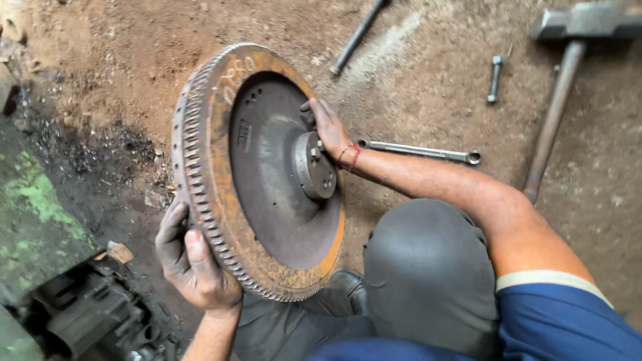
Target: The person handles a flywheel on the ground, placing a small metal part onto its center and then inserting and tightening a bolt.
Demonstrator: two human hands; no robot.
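- Rusty orange, one big round toothed wheel (pixel 257 174) stands on edge on the dirt, at the middle.
- One long hammer (pixel 558 100) lies at 2 o'clock.
- One left hand (pixel 194 264) wraps fingers around the toothed rim at 7 o'clock.
- One right hand (pixel 328 127) holds the wheel's grey middle hub (pixel 314 166).
- One silver wrench (pixel 421 152) lies at 3 o'clock.

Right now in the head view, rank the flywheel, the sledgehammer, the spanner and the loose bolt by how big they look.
1. Flywheel, though it sits nearest the camera, held up by both hands.
2. Sledgehammer, partly cut off at the top edge.
3. Spanner, partly hidden behind the wrist.
4. Bolt, clearly the smallest.
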